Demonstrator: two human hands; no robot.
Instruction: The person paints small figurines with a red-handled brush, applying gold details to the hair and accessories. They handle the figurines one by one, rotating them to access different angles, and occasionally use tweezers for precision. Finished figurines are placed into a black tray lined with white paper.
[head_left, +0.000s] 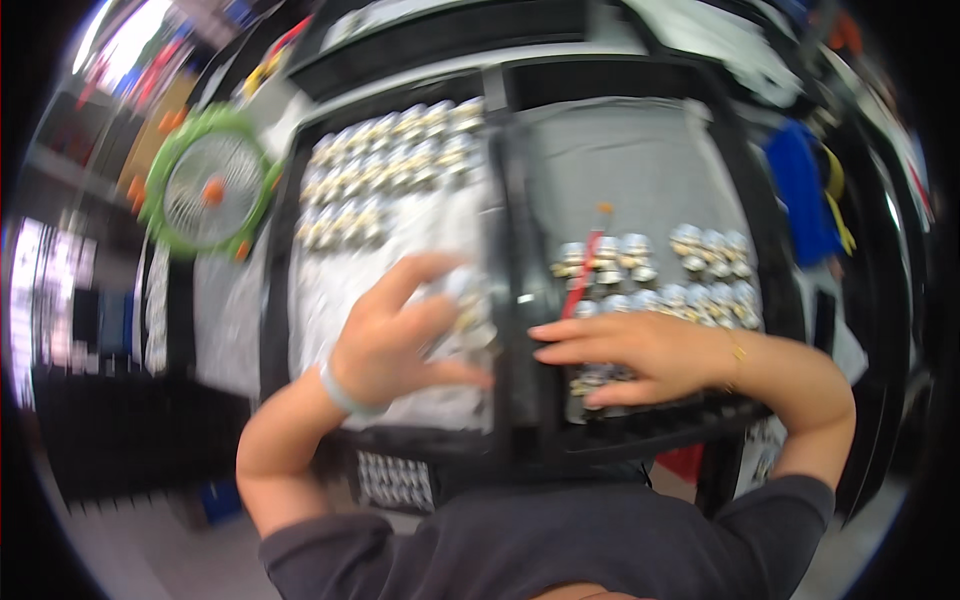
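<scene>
My left hand, smeared by motion, is over the left black tray. Its fingers and thumb curve around a small silver metal part with a brass-coloured middle, which is too blurred for detail. My right hand lies palm down above the near parts of the right black tray, fingers stretched toward the divider between the trays. Nothing shows in its fingers, though its palm side is hidden. Rows of similar metal parts stand on white lining in the left tray. More parts stand in the right tray.
A red stick-like tool with an orange tip lies among the right tray's parts. A green fan with an orange hub stands at left. Another black tray lies beyond. Blue material hangs at right.
</scene>
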